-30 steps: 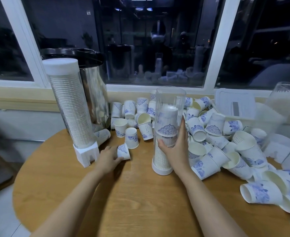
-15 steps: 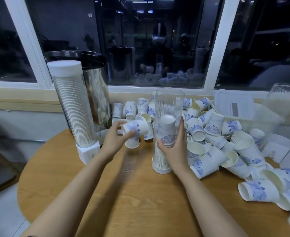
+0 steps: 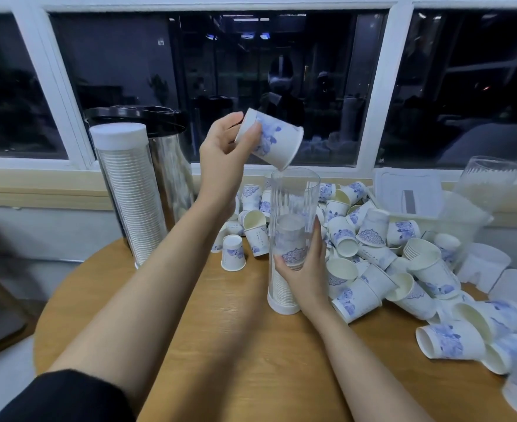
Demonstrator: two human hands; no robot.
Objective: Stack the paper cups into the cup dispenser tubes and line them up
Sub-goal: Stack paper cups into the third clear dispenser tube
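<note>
A cup [image 3: 269, 138] hangs tilted in the air at the 12 o'clock end of the clear tube [image 3: 293, 205], mouth down and to the right. Its lowest rim edge sits right at the tube's open top; whether they touch is not clear. The left hand [image 3: 220, 153] pinches the cup near its base, fingers [image 3: 231, 120] curled over the top and the thumb across the blue print.

The tube stands upright on its white base ring near the middle of the desk [image 3: 236, 354]. Inside it a stack [image 3: 290, 239] of nested cups, mouths down, fills roughly the lower half; the upper half is bare. The right hand [image 3: 307, 269] wraps the tube's lower part from the 3 o'clock side, thumb in front and fingers curled round the back.

From the tube's 12 to 4 o'clock lies a heap of loose cups [image 3: 373, 239], some on their sides, some mouth up, a few nested. One single cup [image 3: 233, 252] stands mouth down at 9 o'clock, just beside the tube.

Further out at 10 o'clock a full tube [image 3: 129, 202], packed with cups up to its white cap [image 3: 118, 135], stands at the desk's edge, with a steel urn [image 3: 175, 169] just behind it. At 2 o'clock an empty tube [image 3: 479, 193] leans over a white tray [image 3: 409, 196], and white bases [image 3: 488, 264] lie at 3 o'clock near the desk's rim. A dark window [image 3: 123, 71] runs along the back.
</note>
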